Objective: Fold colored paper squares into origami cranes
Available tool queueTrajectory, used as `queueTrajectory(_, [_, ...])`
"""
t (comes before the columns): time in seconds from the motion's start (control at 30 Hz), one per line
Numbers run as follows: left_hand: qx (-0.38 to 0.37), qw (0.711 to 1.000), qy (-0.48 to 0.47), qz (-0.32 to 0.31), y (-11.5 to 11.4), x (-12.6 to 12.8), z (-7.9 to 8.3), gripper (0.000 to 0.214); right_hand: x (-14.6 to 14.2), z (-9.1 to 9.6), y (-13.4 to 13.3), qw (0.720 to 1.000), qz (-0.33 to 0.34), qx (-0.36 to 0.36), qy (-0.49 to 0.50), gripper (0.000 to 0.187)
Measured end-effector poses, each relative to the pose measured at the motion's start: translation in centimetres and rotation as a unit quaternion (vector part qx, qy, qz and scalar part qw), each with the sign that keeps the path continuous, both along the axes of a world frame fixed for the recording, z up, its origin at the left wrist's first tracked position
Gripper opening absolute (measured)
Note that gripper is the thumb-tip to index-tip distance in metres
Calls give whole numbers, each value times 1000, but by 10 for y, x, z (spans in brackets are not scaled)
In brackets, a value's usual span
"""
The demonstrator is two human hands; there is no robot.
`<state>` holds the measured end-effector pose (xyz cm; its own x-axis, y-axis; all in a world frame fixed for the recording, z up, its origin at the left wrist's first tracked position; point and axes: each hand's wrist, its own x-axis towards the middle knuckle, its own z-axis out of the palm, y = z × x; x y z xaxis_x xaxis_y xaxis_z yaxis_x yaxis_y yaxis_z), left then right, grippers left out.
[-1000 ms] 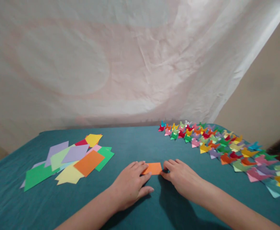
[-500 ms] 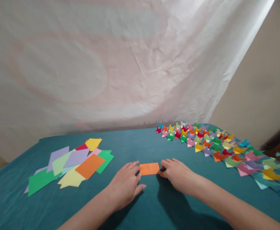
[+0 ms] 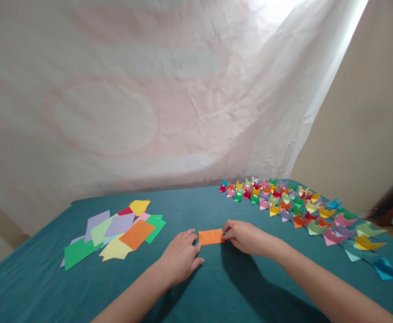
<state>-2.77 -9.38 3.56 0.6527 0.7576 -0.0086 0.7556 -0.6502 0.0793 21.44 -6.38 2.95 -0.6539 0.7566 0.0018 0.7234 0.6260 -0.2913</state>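
A small orange paper, folded into a rectangle, lies flat on the teal tablecloth in front of me. My left hand rests palm down beside its left edge, fingers stretched out and fingertips at the paper. My right hand is at the paper's right edge, its fingers curled and pinching that edge.
A loose pile of coloured paper sheets lies at the left. Rows of several small folded paper figures run along the right side toward the table's edge. A white cloth backdrop hangs behind the table.
My left hand has slid off the orange paper to its left side. The right hand stays at the right edge. The view has shifted a little.
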Motion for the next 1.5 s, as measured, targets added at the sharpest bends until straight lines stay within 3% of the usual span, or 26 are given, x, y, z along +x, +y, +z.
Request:
queueTrajectory(0.13, [6, 1000, -7, -3, 1, -2, -1, 26, -20, -6, 15, 993, -27, -20, 112, 31])
queueTrajectory(0.27, [-19, 999, -24, -14, 6, -8, 3, 26, -34, -26, 33, 989, -54, -38, 133, 58])
queueTrajectory(0.37, [-40, 997, -63, -15, 13, -15, 4, 26, -37, -39, 43, 983, -80, -64, 152, 67])
queueTrajectory(0.47, [-47, 992, -118, 5, 22, -21, -1, 24, -35, -46, 49, 974, -101, -97, 178, 58])
queueTrajectory(0.6, [-47, 974, -217, 45, 32, -19, -10, 22, -29, -48, 49, 955, -118, -136, 237, 20])
queueTrajectory(0.67, [-60, 955, -279, 77, 36, -13, -14, 21, -25, -48, 47, 940, -127, -154, 277, 9])
queueTrajectory(0.8, [-88, 916, -374, 117, 39, 5, -22, 22, -17, -47, 38, 893, -168, -192, 371, 18])
queueTrajectory(0.9, [-137, 853, -481, 151, 38, 22, -28, 27, -17, -49, 27, 844, -210, -218, 442, 26])
queueTrajectory(1.03, [-191, 790, -571, 119, 32, 39, -41, 31, -21, -53, 12, 789, -236, -251, 509, 34])
queueTrajectory(1.17, [-199, 762, -608, 99, 28, 45, -52, 29, -23, -55, 3, 755, -236, -259, 554, 37])
queueTrajectory(1.3, [-208, 754, -617, 92, 27, 43, -58, 30, -23, -53, -3, 748, -223, -260, 569, 36])
queueTrajectory(1.5, [-183, 784, -587, 92, 28, 42, -58, 30, -25, -50, -8, 761, -205, -249, 563, 34])
